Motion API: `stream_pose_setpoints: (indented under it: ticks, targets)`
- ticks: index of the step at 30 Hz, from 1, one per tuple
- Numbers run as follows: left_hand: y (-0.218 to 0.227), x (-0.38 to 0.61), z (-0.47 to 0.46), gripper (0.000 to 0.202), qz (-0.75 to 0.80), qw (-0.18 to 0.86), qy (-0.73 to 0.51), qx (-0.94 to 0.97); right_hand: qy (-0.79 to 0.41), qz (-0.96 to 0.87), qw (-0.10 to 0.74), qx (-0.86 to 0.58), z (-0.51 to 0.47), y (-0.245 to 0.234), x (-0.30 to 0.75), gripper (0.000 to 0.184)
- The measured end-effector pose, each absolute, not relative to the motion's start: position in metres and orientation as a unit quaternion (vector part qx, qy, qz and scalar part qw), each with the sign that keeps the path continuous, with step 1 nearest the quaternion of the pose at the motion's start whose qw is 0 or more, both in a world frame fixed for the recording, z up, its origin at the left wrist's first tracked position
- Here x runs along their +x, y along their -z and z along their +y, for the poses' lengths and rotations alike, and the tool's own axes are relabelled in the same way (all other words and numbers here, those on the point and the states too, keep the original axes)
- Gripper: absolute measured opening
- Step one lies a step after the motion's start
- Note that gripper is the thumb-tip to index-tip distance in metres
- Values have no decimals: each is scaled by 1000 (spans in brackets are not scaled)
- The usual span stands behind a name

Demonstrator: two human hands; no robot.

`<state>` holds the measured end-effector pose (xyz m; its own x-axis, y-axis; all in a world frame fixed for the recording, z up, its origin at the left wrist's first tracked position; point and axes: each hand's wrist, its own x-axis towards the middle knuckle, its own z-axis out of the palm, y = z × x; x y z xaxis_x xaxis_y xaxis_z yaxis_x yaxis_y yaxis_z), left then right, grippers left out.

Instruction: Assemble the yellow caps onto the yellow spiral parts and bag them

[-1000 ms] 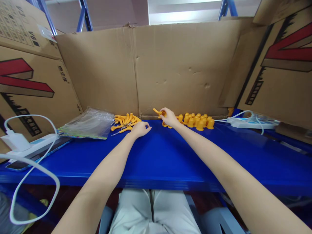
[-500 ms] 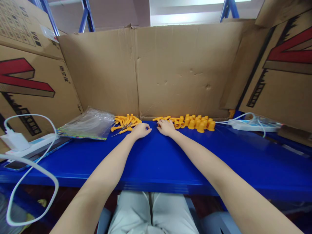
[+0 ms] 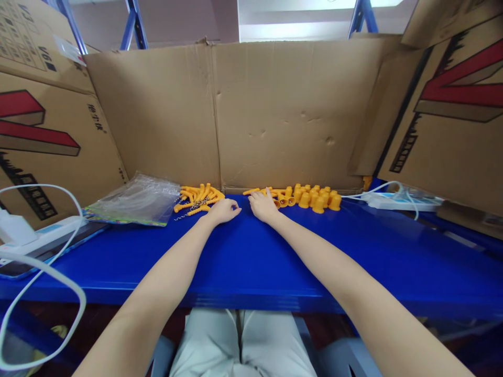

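The right hand (image 3: 262, 207) is open, fingers spread near yellow handles (image 3: 250, 192); the left hand (image 3: 223, 211) curls, and I cannot tell its grip. Beside it, yellow corkscrews (image 3: 202, 195) lie overlapped: pulling one may drag others. Farther right, a sideways knock may topple yellow cups (image 3: 313, 198)

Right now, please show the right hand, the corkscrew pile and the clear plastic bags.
Right hand (image 3: 264, 207): head view, its back.
Corkscrew pile (image 3: 204, 193): head view, an orange handle.
Clear plastic bags (image 3: 137, 201): head view, upper surface.
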<state>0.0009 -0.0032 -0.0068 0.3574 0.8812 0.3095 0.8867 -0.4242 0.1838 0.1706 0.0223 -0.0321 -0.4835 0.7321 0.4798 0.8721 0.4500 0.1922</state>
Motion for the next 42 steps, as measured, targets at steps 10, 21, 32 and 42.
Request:
stream_pose_setpoints:
  ticks: [10,21,32,42]
  targets:
    - [8,1,-5,29,-532,6,185,-826,254,-774,189,-548,30,0,187,33]
    - [10,2,-3,27,-536,-3,186,-824,56,-678,117,-724,70,-1,263,32]
    - [8,-5,-1,23,-588,52,227,-775,124,-669,222,-699,67,-3,275,38]
    - [14,-18,4,41,-661,70,108,-739,85,-645,360,-669,23,-25,269,31]
